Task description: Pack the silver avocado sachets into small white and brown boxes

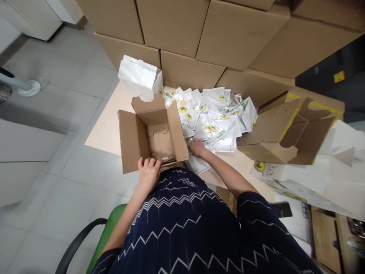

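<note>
An open brown cardboard box [129,142] stands at the table's near left edge, its flaps folded outward. No contents show on its visible floor. My left hand [149,171] is closed over the near flap, fingers hooked on its rim. To the right of the box, my right hand [197,147] rests with curled fingers at the edge of a heap of white foil pouches [209,123] printed with avocados. What its fingertips hold, if anything, is hidden. One loose pouch [196,164] lies below my right wrist.
A white carton [138,76] stands behind the box. Another open brown box [262,131] with yellow edging lies right of the heap, near a white avocado-printed carton [308,194]. Stacked cardboard boxes [176,23] wall off the back. A green chair [111,228] is at lower left.
</note>
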`<control>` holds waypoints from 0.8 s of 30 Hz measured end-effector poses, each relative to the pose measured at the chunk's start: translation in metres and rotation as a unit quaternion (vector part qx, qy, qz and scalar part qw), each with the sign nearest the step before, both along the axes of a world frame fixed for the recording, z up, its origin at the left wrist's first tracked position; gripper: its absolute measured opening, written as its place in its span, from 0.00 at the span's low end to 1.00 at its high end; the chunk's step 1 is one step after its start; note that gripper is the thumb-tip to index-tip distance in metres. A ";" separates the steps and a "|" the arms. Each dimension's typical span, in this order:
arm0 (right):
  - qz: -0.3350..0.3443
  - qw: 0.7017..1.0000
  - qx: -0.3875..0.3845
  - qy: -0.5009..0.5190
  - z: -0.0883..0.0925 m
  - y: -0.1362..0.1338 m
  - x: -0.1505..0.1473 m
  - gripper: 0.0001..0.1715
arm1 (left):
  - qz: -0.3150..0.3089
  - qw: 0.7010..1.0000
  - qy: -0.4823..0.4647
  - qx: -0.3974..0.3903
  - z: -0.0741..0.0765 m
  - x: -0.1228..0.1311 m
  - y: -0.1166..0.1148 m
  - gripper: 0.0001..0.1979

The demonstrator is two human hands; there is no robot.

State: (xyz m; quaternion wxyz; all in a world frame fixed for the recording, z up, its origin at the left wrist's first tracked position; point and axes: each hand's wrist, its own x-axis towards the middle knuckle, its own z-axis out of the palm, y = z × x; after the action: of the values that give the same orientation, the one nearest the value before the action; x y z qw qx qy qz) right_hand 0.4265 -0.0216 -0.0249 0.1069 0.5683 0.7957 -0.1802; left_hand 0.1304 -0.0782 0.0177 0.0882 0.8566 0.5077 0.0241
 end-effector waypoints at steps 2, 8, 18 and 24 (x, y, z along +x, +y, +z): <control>0.007 1.000 -0.008 -0.004 0.006 0.000 0.003 0.10 | -0.002 1.000 0.007 -0.007 0.001 0.001 0.001 0.15; 0.034 0.995 -0.095 0.017 0.036 0.000 0.013 0.17 | -0.021 0.999 0.012 -0.031 0.005 0.003 0.004 0.14; -0.110 0.949 0.229 0.185 0.193 0.012 0.054 0.12 | -0.030 0.997 -0.015 -0.064 0.009 0.004 0.005 0.15; -0.052 0.904 0.234 0.355 0.218 0.026 -0.018 0.15 | -0.038 0.998 -0.001 -0.057 0.006 0.003 0.004 0.16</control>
State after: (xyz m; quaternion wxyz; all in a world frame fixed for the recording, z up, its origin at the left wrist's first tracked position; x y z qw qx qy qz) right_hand 0.4085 0.0046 0.1933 -0.3280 0.5161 0.7695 -0.1843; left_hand 0.1336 -0.0745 0.0240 0.1381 0.8690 0.4750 -0.0076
